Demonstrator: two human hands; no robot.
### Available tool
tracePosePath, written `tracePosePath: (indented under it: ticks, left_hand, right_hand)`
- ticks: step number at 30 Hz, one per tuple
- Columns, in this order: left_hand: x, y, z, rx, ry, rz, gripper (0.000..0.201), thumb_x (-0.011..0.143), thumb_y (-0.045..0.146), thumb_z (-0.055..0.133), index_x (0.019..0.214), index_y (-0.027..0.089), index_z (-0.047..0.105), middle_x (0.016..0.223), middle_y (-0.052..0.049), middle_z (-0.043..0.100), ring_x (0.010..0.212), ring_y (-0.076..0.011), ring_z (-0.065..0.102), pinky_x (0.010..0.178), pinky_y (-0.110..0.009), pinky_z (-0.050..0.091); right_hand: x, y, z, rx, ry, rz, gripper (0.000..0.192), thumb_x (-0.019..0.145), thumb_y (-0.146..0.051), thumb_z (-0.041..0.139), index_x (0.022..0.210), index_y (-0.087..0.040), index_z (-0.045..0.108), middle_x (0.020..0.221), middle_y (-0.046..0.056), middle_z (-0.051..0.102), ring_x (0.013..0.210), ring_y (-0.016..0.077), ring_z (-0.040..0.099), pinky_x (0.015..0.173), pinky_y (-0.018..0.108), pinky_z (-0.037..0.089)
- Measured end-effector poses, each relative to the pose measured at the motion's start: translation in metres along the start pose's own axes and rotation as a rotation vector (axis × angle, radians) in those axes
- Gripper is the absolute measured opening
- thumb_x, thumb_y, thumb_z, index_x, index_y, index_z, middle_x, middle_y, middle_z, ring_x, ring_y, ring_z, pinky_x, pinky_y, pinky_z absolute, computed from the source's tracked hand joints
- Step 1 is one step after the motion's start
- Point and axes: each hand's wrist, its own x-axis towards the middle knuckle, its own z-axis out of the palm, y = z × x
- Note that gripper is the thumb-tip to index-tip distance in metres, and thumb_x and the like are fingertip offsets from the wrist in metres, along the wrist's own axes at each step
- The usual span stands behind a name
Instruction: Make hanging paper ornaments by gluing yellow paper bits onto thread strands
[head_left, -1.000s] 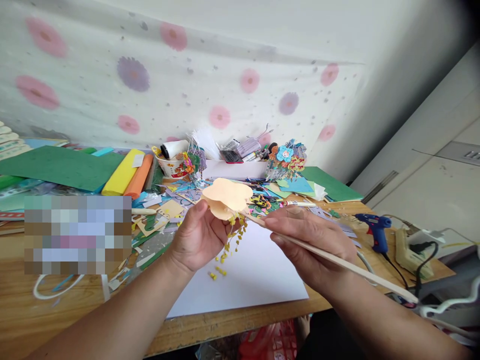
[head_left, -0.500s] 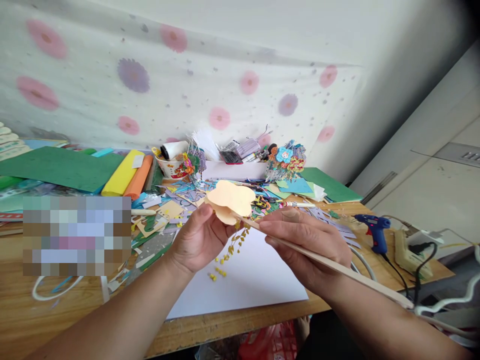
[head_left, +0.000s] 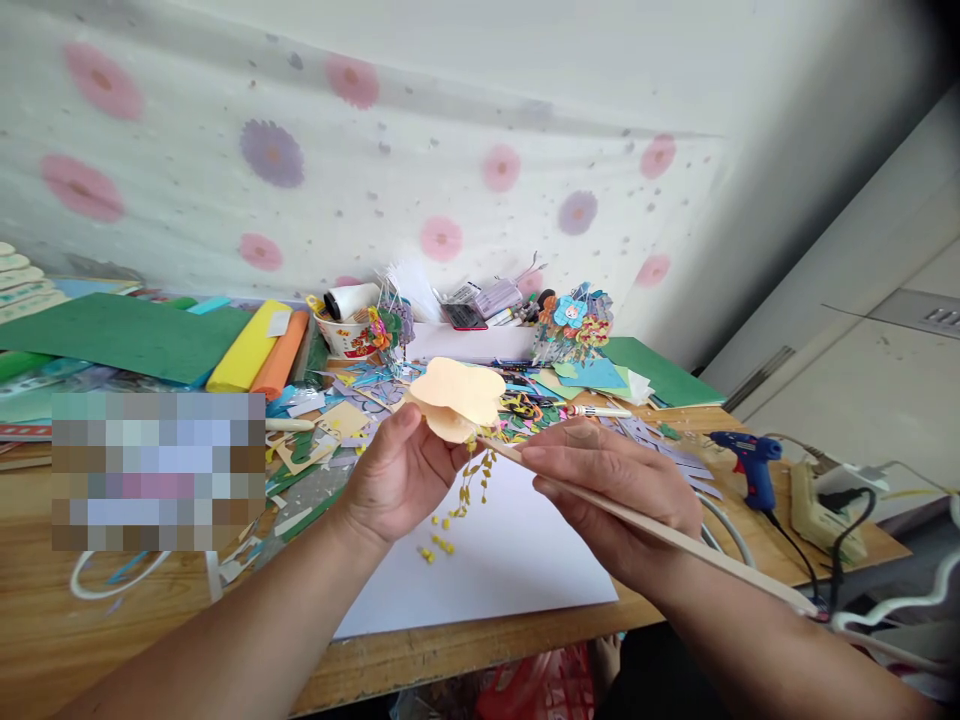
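My left hand [head_left: 397, 470] is closed at the fingertips on a pale-yellow paper flower [head_left: 459, 392] with rounded petals, raised above the table. My right hand [head_left: 619, 485] grips a long, thin, pale wooden stick [head_left: 675, 538]. The stick's far tip lies at the lower right edge of the flower; whether it touches the paper, I cannot tell. Below the flower is a strand of small yellow pieces [head_left: 474, 482], its upper end hidden. A few yellow bits [head_left: 436, 540] lie on the white sheet [head_left: 517, 560] underneath.
Paper scraps [head_left: 337, 425] cover the table's middle. A blue glue gun [head_left: 752, 465] stands at the right, beside a power strip [head_left: 825, 510]. Paper-flower bunches [head_left: 577, 320] and a paper tub [head_left: 349, 338] line the back. Green sheets [head_left: 112, 340] and yellow rolled paper [head_left: 251, 350] lie left.
The flower has shifted slightly left and tilted. The stick's tip, earlier against the flower's underside, now sits at its lower right edge. Both hands keep their hold.
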Motion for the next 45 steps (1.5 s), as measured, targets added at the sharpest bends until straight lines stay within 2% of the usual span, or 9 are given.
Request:
tracePosePath:
  ticks: [4, 11, 16, 21, 25, 28, 33, 38, 45]
  left_hand:
    - [0.001, 0.006, 0.002, 0.022, 0.064, 0.003, 0.049, 0.059, 0.042, 0.086, 0.101, 0.022, 0.071, 0.097, -0.002, 0.078, 0.081, -0.0177, 0.072, 0.071, -0.025, 0.06]
    - [0.009, 0.013, -0.01, 0.261, 0.109, 0.155, 0.052, 0.061, 0.041, 0.085, 0.107, 0.024, 0.068, 0.106, -0.002, 0.073, 0.092, -0.0185, 0.068, 0.075, -0.027, 0.058]
    - [0.013, 0.02, -0.005, 0.575, 0.15, 0.274, 0.043, 0.062, 0.03, 0.086, 0.1, 0.025, 0.067, 0.101, 0.001, 0.07, 0.096, -0.0162, 0.065, 0.079, -0.023, 0.054]
    - [0.013, 0.026, 0.021, 0.905, 0.108, 0.222, 0.05, 0.06, 0.031, 0.086, 0.104, 0.023, 0.062, 0.098, -0.002, 0.071, 0.096, -0.0218, 0.066, 0.083, -0.031, 0.054]
    - [0.015, 0.029, 0.033, 1.005, 0.125, 0.211, 0.052, 0.059, 0.033, 0.086, 0.104, 0.021, 0.061, 0.098, -0.003, 0.071, 0.097, -0.0259, 0.066, 0.084, -0.035, 0.054]
    - [0.017, 0.031, 0.033, 1.018, 0.108, 0.236, 0.048, 0.063, 0.036, 0.084, 0.105, 0.024, 0.064, 0.098, 0.001, 0.072, 0.1, -0.026, 0.066, 0.08, -0.03, 0.054]
    - [0.022, 0.031, 0.038, 1.026, 0.07, 0.25, 0.04, 0.064, 0.038, 0.084, 0.098, 0.026, 0.069, 0.093, 0.004, 0.074, 0.096, -0.0236, 0.067, 0.071, -0.021, 0.052]
    - [0.028, 0.026, 0.058, 1.069, 0.057, 0.212, 0.043, 0.061, 0.036, 0.085, 0.096, 0.023, 0.065, 0.091, -0.002, 0.075, 0.091, -0.0255, 0.069, 0.074, -0.031, 0.052]
    - [0.037, 0.021, 0.076, 1.389, 0.024, 0.217, 0.044, 0.062, 0.043, 0.081, 0.098, 0.023, 0.066, 0.088, -0.004, 0.075, 0.084, -0.0273, 0.07, 0.071, -0.035, 0.053]
  right_hand:
    - [-0.005, -0.001, -0.007, 0.042, 0.059, 0.081, 0.032, 0.087, -0.008, 0.06, 0.114, -0.023, 0.069, 0.096, 0.007, 0.075, 0.09, 0.0211, 0.07, 0.08, 0.035, 0.058]
    - [-0.008, 0.026, -0.017, 0.311, 0.427, 0.266, 0.013, 0.086, -0.021, 0.058, 0.078, -0.024, 0.069, 0.082, 0.003, 0.071, 0.086, 0.0235, 0.068, 0.08, 0.041, 0.055]
    - [-0.007, 0.032, -0.014, 0.412, 0.339, 0.507, 0.017, 0.089, -0.021, 0.052, 0.088, -0.022, 0.069, 0.091, 0.004, 0.073, 0.089, 0.0208, 0.068, 0.08, 0.035, 0.053]
    - [0.0, 0.041, -0.02, 0.139, 0.07, 0.614, 0.024, 0.093, -0.032, 0.049, 0.094, -0.02, 0.069, 0.09, 0.004, 0.075, 0.086, 0.0188, 0.067, 0.079, 0.031, 0.05]
    - [-0.008, 0.083, -0.064, -0.25, -0.16, 0.989, 0.03, 0.096, -0.034, 0.044, 0.093, -0.019, 0.07, 0.09, 0.004, 0.076, 0.08, 0.0161, 0.068, 0.073, 0.026, 0.05]
    - [-0.034, 0.115, -0.117, -0.462, -0.183, 1.243, 0.028, 0.095, -0.028, 0.051, 0.082, -0.013, 0.07, 0.078, 0.009, 0.073, 0.074, 0.018, 0.068, 0.072, 0.028, 0.051]
    - [-0.082, 0.132, -0.169, -0.704, -0.204, 1.509, 0.026, 0.094, -0.035, 0.06, 0.108, -0.013, 0.063, 0.105, 0.007, 0.066, 0.09, 0.0178, 0.065, 0.081, 0.038, 0.055]
    - [-0.067, 0.122, -0.152, -0.75, -0.176, 1.345, 0.024, 0.091, -0.026, 0.06, 0.102, -0.007, 0.069, 0.107, 0.022, 0.068, 0.104, 0.0316, 0.063, 0.092, 0.047, 0.046]
    - [-0.004, 0.039, -0.063, -0.205, -0.096, 0.535, 0.037, 0.089, -0.038, 0.059, 0.121, -0.019, 0.064, 0.103, 0.007, 0.074, 0.085, 0.0169, 0.069, 0.073, 0.026, 0.051]
